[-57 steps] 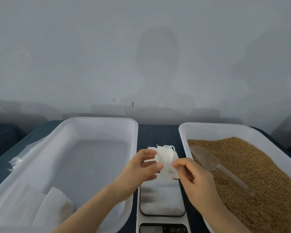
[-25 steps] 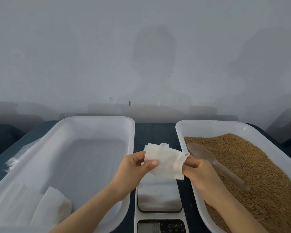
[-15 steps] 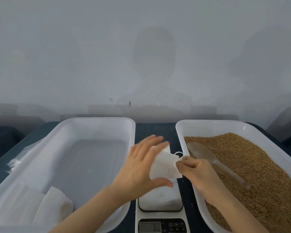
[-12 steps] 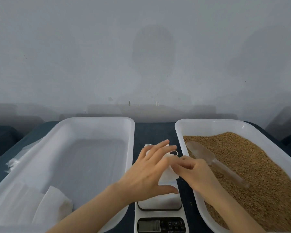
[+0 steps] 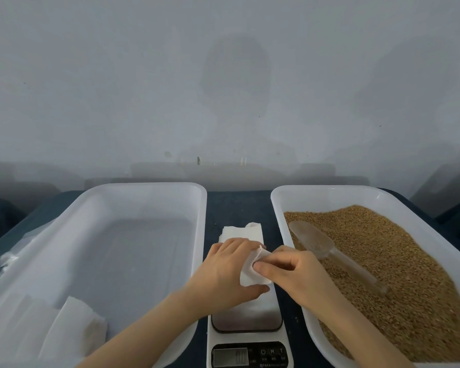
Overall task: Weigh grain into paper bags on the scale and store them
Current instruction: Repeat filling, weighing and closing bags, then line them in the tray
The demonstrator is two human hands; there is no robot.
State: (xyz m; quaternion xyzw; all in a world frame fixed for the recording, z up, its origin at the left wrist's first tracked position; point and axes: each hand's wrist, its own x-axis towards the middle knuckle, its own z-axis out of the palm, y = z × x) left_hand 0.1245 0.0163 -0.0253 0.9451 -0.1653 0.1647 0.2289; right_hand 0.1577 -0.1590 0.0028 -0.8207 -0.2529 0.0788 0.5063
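A small white paper bag point(image 5: 251, 273) is held between both hands above the scale point(image 5: 247, 318). My left hand point(image 5: 227, 272) wraps its fingers into the bag from the left, thumb beneath it. My right hand point(image 5: 290, 269) pinches the bag's right edge with thumb and forefinger. A stack of spare white paper bags point(image 5: 243, 231) lies on the dark table behind the scale. The white tray on the right point(image 5: 279, 197) is full of brown grain point(image 5: 398, 261), with a clear plastic scoop point(image 5: 319, 244) lying on top.
A large white tray point(image 5: 144, 188) on the left holds filled paper bags point(image 5: 72, 328) in its near left corner. Crumpled clear plastic point(image 5: 8, 258) lies left of it. The scale's display point(image 5: 230, 355) is at the near edge. A grey wall stands behind the table.
The hands have lowered the bag toward the scale. My left hand has gone from pinching the bag's edge to reaching its fingers into it. The camera has tilted down.
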